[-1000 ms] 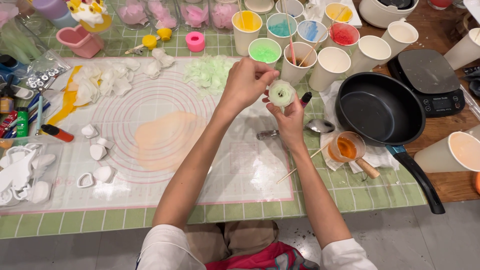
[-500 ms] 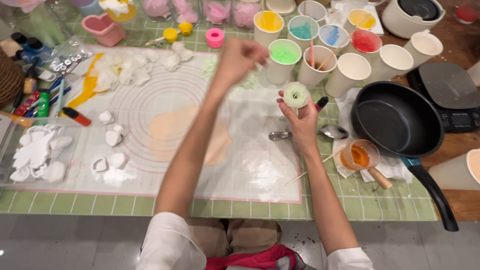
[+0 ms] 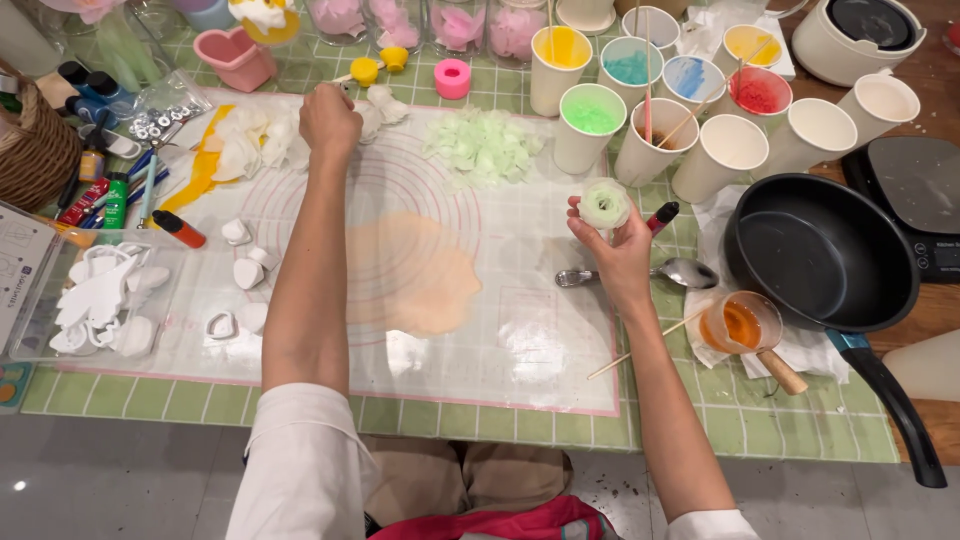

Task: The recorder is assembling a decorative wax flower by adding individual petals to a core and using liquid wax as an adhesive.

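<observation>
We held the pale green wax flower (image 3: pixel 604 203) upright in our right hand's (image 3: pixel 622 250) fingertips (layered, ruffled petals), above the silicone mat's (image 3: pixel 520 350) right edge; our left hand (image 3: pixel 329 120) closed loosely over white petals (image 3: pixel 262 135) at its far edge.

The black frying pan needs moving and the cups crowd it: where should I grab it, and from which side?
Probably by the long handle, coming from the near right edge of the table. The frying pan sits with its handle pointing towards you, away from the paper cups and clear of the right hand.
</observation>
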